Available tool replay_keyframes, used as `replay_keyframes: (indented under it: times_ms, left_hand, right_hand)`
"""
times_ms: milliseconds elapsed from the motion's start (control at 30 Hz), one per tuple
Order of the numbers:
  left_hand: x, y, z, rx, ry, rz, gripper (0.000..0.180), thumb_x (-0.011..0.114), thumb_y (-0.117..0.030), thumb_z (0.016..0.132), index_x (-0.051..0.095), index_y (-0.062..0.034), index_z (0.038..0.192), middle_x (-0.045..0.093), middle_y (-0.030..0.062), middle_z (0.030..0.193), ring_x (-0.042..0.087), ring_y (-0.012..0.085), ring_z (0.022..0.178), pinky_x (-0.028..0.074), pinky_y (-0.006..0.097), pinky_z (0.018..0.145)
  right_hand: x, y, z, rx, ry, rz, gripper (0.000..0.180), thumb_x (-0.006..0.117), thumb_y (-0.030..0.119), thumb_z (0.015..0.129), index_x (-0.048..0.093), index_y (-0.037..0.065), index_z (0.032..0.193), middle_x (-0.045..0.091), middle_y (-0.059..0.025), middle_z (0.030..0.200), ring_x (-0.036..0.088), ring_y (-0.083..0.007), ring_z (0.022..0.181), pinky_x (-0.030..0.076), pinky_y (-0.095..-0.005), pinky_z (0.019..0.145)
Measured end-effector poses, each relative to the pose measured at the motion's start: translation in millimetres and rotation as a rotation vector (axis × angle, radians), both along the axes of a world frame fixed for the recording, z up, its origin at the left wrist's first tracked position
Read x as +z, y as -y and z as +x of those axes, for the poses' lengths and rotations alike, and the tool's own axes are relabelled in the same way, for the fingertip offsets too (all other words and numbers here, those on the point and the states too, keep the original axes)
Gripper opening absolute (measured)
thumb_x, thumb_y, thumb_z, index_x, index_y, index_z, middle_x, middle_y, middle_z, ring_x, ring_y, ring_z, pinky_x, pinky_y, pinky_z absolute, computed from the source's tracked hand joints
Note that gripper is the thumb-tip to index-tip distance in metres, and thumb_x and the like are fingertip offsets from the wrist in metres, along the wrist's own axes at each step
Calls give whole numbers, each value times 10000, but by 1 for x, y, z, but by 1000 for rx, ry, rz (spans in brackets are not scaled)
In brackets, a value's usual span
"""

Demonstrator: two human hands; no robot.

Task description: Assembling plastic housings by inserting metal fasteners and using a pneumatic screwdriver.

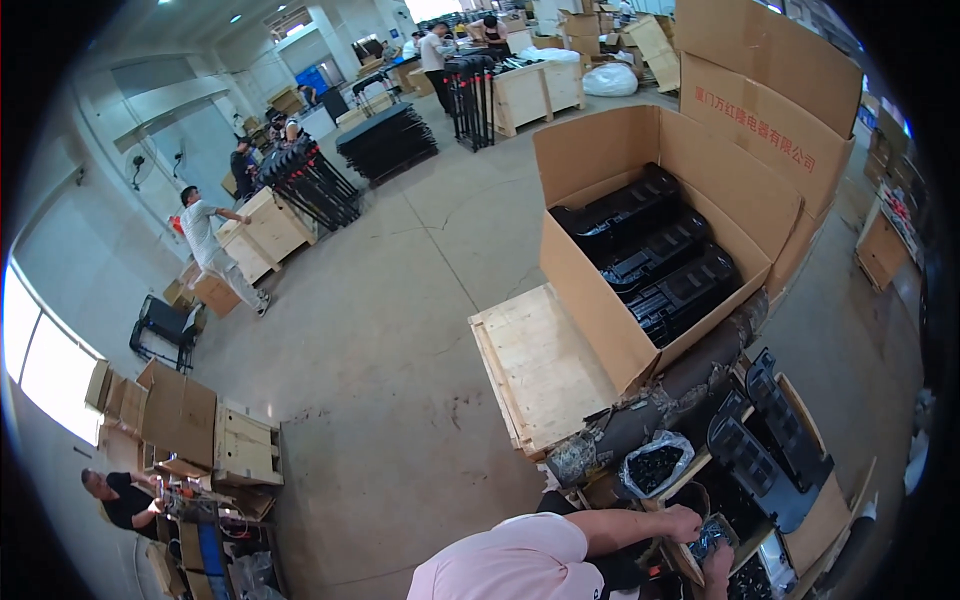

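My left hand (682,523), at the end of a bare forearm from a pink sleeve, is closed over the edge of a box of small shiny parts (709,537). Whatever its fingers pinch is too small to make out. Just nearer, my right hand (717,565) curls at the same box, fingertips partly hidden and their contents unclear. Left of the box sits a clear plastic bag (655,465) full of small black pieces. Black moulded panels (775,440) lean beyond my hands.
A large open carton (600,300) holding several black moulded covers stands ahead, beside a wooden pallet (530,365) and a wrapped roll (690,385). Small black parts (750,580) lie by my right hand. Other people work at distant crates (265,235) and a bench (205,550).
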State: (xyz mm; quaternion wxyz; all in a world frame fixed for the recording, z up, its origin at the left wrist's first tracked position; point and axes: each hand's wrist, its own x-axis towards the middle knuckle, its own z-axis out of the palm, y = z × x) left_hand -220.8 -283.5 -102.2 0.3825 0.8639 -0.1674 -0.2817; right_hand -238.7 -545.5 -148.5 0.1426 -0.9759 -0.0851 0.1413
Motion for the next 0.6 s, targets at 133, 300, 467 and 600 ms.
replay_keyframes:
  times_ms: [133,300,467,600]
  left_hand:
    - [4,2,1,61,30,-13,350,622,-341,882,774,-46,992,763,198,1031,728,387,1020,571,511,891]
    - [9,2,-4,88,90,15,336,629,-344,881,773,-51,957,763,201,1008,732,380,998,572,509,882]
    - [16,9,-9,103,151,146,322,642,-349,876,777,-62,936,768,191,964,742,375,956,580,504,866]
    - [29,17,-13,111,147,239,377,660,-394,873,770,-41,947,766,205,963,741,380,964,585,499,864]
  right_hand:
    - [-6,0,2,-161,57,83,153,616,119,944,666,-22,975,696,-310,900,673,-521,905,518,-599,798]
    - [5,-7,1,-168,5,103,191,627,148,945,686,-32,963,692,-323,916,670,-524,915,517,-579,793]
    - [-2,-7,1,-246,17,313,200,669,129,906,713,-41,1002,704,-307,944,678,-499,942,516,-547,811]
    - [1,-6,-3,-272,37,355,205,693,144,901,705,-46,976,696,-304,916,677,-486,907,517,-534,811]
